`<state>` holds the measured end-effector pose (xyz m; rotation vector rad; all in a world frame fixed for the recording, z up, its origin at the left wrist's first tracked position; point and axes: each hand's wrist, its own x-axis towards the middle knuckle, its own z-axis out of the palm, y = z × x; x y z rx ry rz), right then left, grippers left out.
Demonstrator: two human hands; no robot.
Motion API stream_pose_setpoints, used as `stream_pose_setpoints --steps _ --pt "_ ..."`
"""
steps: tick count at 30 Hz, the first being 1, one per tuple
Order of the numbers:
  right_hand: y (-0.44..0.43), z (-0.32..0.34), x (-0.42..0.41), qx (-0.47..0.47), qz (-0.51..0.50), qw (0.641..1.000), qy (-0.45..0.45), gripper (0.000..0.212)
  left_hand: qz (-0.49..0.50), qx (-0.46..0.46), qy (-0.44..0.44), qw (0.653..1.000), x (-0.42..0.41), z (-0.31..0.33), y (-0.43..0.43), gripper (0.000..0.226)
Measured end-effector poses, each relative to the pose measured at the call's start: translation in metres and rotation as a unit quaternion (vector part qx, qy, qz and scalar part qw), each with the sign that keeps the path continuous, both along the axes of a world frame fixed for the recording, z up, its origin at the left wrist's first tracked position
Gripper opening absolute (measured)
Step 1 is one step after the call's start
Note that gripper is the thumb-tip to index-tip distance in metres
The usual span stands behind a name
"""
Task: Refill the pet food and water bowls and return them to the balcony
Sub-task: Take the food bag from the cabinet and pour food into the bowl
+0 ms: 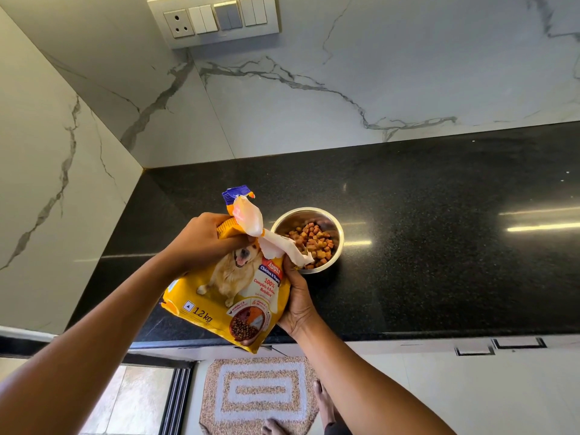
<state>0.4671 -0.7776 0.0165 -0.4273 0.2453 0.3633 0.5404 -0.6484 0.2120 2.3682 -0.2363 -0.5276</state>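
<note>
A yellow 1.2 kg dog food bag (pixel 232 296) with a dog picture hangs over the front edge of the black counter (pixel 439 246). My left hand (pixel 204 240) grips the bag near its top. My right hand (pixel 296 299) holds its right side from below. The torn white mouth of the bag (pixel 276 243) tilts over the rim of a steel bowl (pixel 340 243). Brown and orange kibble (pixel 314 243) lies in the bowl. No water bowl is in view.
A marble wall closes off the counter at the back and left, with a switch panel (pixel 216 20) high up. Below the counter lie a patterned floor mat (pixel 260 394) and my bare feet (pixel 323 403). A door track (pixel 175 400) runs at lower left.
</note>
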Motion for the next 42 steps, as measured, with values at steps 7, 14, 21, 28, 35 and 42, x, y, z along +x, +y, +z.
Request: stream_pose_setpoints --steps 7,14,21,28,35,42 --pt "-0.003 0.003 0.003 -0.013 -0.001 1.000 -0.011 0.075 0.003 0.005 0.001 1.000 0.004 -0.002 -0.001 0.025" --pt "-0.003 0.004 0.001 0.000 -0.005 1.000 -0.011 0.074 -0.005 0.001 0.002 1.000 0.005 0.000 -0.001 0.021" --pt "-0.001 0.002 0.001 0.000 0.000 1.000 0.006 0.066 0.003 0.003 0.011 1.000 0.008 -0.001 0.006 0.027" --pt "0.004 -0.003 0.002 -0.008 0.012 1.000 0.003 0.070 0.005 0.008 0.011 1.000 0.007 -0.001 0.011 0.028" --pt "0.010 0.006 0.000 -0.007 0.007 1.000 -0.025 0.073 0.003 0.025 0.011 1.000 0.007 0.001 0.009 0.030" --pt "0.009 0.009 -0.001 0.010 0.010 1.000 -0.016 0.071 0.001 0.026 0.012 1.000 0.009 0.002 0.007 0.031"
